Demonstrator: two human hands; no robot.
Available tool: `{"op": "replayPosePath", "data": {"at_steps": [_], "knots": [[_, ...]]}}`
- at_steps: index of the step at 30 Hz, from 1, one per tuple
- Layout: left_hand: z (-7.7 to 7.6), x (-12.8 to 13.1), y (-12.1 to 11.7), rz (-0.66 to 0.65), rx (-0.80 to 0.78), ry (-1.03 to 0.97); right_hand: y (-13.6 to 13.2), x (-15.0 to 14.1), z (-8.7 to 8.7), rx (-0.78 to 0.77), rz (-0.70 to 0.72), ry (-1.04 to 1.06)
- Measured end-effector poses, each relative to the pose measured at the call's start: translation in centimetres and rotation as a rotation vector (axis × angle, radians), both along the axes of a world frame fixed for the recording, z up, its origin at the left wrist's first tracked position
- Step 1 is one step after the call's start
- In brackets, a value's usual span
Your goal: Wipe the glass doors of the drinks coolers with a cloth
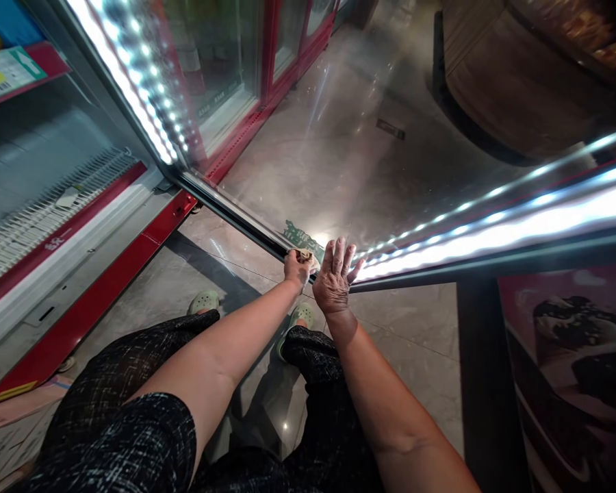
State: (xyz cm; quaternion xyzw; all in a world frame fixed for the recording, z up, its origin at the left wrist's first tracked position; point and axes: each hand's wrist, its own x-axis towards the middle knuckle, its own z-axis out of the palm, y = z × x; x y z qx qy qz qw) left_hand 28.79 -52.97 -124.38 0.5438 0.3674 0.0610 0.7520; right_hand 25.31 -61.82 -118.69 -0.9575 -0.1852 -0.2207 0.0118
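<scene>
A glass cooler door (390, 157) with a dark frame and bright light strips stands swung out before me. My left hand (296, 269) is closed on a crumpled beige cloth (306, 257), low at the door's bottom corner. The cloth is small and partly covered by my fingers. My right hand (332, 279) is stretched open with fingers apart, its palm against the glass just right of the cloth. Beside both hands, a ragged green patch (302, 236) shows on or through the glass; I cannot tell which.
At left is the open cooler with a white wire shelf (66, 212) and a red-edged base (107, 287). More red-framed coolers (267, 103) stand beyond the glass. A rounded wooden display stand (523, 82) is at upper right, a picture panel (569, 370) at lower right.
</scene>
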Motion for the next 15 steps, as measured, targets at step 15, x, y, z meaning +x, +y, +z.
{"op": "replayPosePath", "data": {"at_steps": [15], "knots": [[1.3,-1.5,-2.6,-0.117,-0.186,0.048,-0.4,-0.1,0.3,0.050,-0.028,-0.029]]}}
